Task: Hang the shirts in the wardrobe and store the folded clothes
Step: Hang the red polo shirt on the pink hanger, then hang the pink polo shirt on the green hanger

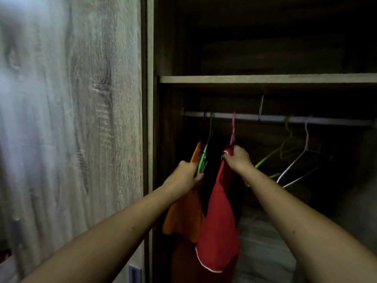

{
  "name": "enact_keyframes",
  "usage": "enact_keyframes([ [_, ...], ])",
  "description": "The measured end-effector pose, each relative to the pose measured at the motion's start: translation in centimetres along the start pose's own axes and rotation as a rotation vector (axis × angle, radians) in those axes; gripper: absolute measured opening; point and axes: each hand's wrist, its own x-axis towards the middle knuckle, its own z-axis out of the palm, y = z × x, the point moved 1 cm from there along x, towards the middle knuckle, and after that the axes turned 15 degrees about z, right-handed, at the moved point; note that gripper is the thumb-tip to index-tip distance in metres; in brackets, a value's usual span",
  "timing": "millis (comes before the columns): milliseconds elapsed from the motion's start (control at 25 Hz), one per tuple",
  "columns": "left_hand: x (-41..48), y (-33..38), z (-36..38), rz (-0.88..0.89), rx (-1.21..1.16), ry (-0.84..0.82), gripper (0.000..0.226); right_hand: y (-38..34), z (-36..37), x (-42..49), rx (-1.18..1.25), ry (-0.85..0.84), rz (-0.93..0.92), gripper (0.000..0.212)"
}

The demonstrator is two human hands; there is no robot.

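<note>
A red shirt (pixel 219 221) with white trim hangs on a pink hanger (pixel 233 127) hooked over the wardrobe rail (pixel 275 118). My right hand (pixel 237 159) grips the shirt's collar at the top. To its left an orange shirt (pixel 183 217) hangs on a green hanger (pixel 204 158). My left hand (pixel 184 176) is closed on the orange shirt's shoulder by that hanger. Both arms reach into the dark wardrobe.
Empty yellow-green hangers (pixel 285 148) and a white hanger (pixel 299 158) hang at the right of the rail. A shelf (pixel 265 79) runs above it. The wardrobe door (pixel 71 119) stands at the left. Pale folded fabric (pixel 263 248) lies at the bottom.
</note>
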Motion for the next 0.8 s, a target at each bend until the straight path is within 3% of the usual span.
enact_keyframes([
  [120, -2.1, 0.5, 0.2, -0.008, -0.027, 0.018, 0.031, 0.1, 0.2, -3.2, 0.019, 0.107, -0.233, 0.037],
  [240, -5.3, 1.2, -0.3, -0.035, -0.161, 0.082, 0.028, 0.2, 2.1, -7.6, 0.173, 0.185, -0.47, 0.031],
  [320, -8.0, 1.0, -1.3, -0.078, -0.116, 0.145, 0.026, -0.3, 3.4, -10.8, 0.299, 0.186, -0.567, 0.026],
  [560, -21.9, -2.4, -8.0, -0.373, -0.099, 0.394, 0.014, -4.7, 13.3, -22.2, 0.47, -0.202, -0.801, 0.021],
  [800, -44.5, -10.8, -17.3, -0.759, 0.277, 0.457, 0.015, -10.9, 27.6, -35.3, 0.368, -0.636, -0.833, 0.016],
])
